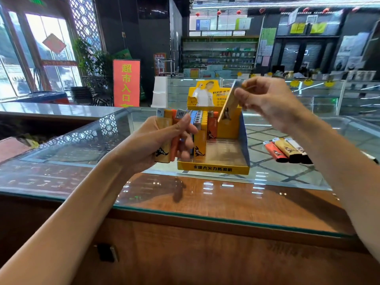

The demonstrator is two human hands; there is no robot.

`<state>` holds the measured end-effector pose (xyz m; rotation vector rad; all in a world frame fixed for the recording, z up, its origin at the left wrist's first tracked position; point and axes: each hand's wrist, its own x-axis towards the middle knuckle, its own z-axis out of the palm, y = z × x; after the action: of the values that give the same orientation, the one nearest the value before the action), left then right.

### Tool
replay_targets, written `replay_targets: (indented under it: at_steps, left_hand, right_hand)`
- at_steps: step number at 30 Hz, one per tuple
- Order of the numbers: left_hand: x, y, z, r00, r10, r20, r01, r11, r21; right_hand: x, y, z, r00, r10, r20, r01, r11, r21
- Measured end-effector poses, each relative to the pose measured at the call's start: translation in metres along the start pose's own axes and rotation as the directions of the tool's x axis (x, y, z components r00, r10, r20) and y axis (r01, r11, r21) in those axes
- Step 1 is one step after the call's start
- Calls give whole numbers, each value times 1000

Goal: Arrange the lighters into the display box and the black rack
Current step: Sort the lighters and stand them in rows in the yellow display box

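— Your left hand (156, 145) is curled tight round a bundle of lighters (164, 140), held upright just left of the box. Your right hand (265, 99) pinches one yellow lighter (227, 105) between thumb and fingertips.

— How many in your left?

— You show two bodies, one yellow and one orange, and two metal caps. Whether your fingers hide more, I cannot tell.

— And what carries it all?

— One glass counter (205, 192), with wood under its near edge. One display box (213, 168) stands on it, about midway between its left and right edges. It is yellow card with a blue right wall, a printed header behind and black characters on the front lip.

— What's inside the box?

— You have standing lighters (202, 128) in rows along its left side and back: blue, yellow and orange, metal caps up. They are too blurred to count.

— Where is your pinched one?

— It is tilted above the box, its lower end pointing down toward the back rows.

— Anything outside the box?

— Three loose lighters (286, 150) lie side by side on the glass just right of the box: orange, yellow and white, with dark bases and a black leaping-animal print.
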<state>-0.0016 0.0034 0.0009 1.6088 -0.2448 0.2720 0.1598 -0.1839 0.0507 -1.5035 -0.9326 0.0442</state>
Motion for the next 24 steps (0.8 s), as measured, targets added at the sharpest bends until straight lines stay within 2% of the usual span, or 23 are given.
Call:
replay_targets:
  at_steps: [3,7,10,12,20,24]
  left_hand:
    - [1,-1,2,999,-13,40,12,999,30]
    - [1,-3,3,996,-27,88,23,999,43]
    - [1,-3,4,993,-28,117,22,998,56]
    - [1,-3,4,988,-38,150,31,998,52]
    - [2,-2,2,945,-104,311,158,976,-153]
    - [4,-1,11,920,-96,381,220,929,-297]
  right_hand:
    - [5,17,8,997,-15,-71,-13,925,-380]
    - [10,27,17,989,-95,-110,20,837,-547]
    - [10,32,21,984,-155,-84,58,735,-675]
    - [10,34,23,980,-185,-70,83,706,-703]
    - [9,35,19,959,-271,-83,130,682,-720]
    - [9,39,20,961,-277,-18,164,618,-769]
